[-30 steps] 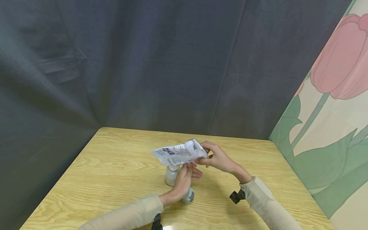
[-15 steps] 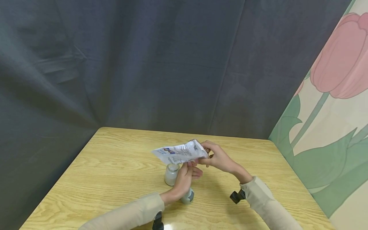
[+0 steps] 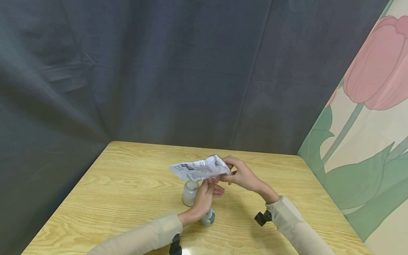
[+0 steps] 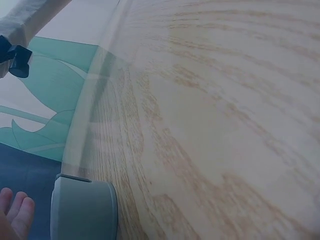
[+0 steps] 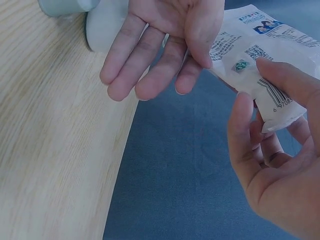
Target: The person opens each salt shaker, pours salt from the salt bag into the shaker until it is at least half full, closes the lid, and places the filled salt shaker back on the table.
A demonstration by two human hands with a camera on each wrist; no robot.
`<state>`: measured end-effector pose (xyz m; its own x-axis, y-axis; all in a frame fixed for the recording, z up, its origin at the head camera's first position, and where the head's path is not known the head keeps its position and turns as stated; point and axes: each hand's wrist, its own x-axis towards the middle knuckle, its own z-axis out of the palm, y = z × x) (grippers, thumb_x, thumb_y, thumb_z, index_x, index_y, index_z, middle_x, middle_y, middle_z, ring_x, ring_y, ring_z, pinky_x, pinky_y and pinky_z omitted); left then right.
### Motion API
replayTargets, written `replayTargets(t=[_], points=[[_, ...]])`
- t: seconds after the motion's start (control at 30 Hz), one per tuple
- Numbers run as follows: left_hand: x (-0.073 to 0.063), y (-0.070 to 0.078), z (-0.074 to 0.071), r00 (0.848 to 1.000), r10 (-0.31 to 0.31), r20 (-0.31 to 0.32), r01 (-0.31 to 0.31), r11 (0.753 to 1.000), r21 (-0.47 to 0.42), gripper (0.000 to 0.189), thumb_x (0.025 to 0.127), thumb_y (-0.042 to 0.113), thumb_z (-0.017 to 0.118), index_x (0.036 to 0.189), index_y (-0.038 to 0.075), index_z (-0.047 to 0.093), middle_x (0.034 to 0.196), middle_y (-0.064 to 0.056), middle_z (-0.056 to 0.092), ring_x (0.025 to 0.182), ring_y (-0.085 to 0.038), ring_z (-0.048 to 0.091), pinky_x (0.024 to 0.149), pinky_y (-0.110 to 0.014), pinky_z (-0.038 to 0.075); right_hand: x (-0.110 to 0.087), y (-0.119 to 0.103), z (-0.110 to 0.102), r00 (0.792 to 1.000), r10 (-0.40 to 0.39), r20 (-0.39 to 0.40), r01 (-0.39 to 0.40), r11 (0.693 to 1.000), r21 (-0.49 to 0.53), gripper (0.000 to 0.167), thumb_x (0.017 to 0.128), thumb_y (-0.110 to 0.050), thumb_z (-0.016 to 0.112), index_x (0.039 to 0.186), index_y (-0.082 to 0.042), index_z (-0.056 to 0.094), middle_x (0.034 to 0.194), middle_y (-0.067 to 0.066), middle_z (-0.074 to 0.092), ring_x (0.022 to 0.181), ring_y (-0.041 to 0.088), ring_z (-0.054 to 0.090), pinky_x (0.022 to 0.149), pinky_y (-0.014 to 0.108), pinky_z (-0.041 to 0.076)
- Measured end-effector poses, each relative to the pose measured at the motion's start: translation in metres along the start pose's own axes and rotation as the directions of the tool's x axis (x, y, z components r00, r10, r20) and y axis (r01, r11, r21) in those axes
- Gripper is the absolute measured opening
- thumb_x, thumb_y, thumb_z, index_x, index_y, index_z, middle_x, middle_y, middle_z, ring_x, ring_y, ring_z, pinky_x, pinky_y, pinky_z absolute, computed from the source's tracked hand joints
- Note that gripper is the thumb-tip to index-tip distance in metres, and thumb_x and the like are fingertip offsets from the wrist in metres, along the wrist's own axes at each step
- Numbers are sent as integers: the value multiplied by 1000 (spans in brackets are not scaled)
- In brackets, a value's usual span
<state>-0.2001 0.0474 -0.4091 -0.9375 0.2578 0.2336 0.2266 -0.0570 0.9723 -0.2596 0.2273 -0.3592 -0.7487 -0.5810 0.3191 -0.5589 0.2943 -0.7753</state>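
My right hand (image 3: 243,177) grips the right end of a white printed plastic pouch (image 3: 200,169), thumb on one side and fingers behind. The pouch tilts, its left end lower, above a clear glass jar (image 3: 190,194) with whitish contents. My left hand (image 3: 203,200) lies beside the jar, fingers extended and its thumb tip at the pouch's lower edge. In the right wrist view the left fingers (image 5: 150,75) are straight, and a barcode shows on the pouch (image 5: 270,90). Whether powder flows from the pouch is hidden.
A pale grey-green container (image 3: 208,219) stands near my left wrist, partly covered by it; its rounded side (image 4: 82,212) shows in the left wrist view. The wooden table (image 3: 134,177) meets a dark curtain (image 3: 191,78) behind and a tulip-painted wall (image 3: 376,141) at right.
The pouch's left end has risen very slightly, and more of the jar's mouth shows below it. Both hands have hardly moved.
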Motion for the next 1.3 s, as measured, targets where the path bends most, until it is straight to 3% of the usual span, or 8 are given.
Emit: replayTargets(t=[0.37,0.63,0.73,1.3], points=[[0,-2,0,1000,3,-2,-3,1000,-9,35,111,10,18,113,-16,42,101,-34,61,98,-52,62,91,-56,54,1,-2,-1,1000,5,13,-5,1000,4,36,86,2,72,120,-9,65,103,7,56,80,23,55,50,35,59],[5,-33,0,1000,-8,-16,8,999,-35,35,112,14,18,113,-12,42,99,-29,64,95,-47,65,88,-46,58,1,-4,-1,999,18,37,-19,1000,9,36,87,2,72,120,-10,64,107,7,57,80,23,57,51,35,59],[5,-38,0,1000,1,-16,-2,999,-44,38,112,19,19,115,-11,42,99,-27,65,95,-44,66,87,-42,59,1,-4,0,999,16,42,-17,1000,17,36,87,2,72,120,-9,64,106,8,57,79,23,57,51,35,60],[3,-38,1,1000,-1,-24,-1,996,-90,38,112,20,20,114,-10,42,98,-29,64,94,-47,65,86,-43,59,1,-2,-1,999,14,46,-15,1000,21,35,87,1,72,120,-9,63,106,8,57,80,23,57,51,35,60]])
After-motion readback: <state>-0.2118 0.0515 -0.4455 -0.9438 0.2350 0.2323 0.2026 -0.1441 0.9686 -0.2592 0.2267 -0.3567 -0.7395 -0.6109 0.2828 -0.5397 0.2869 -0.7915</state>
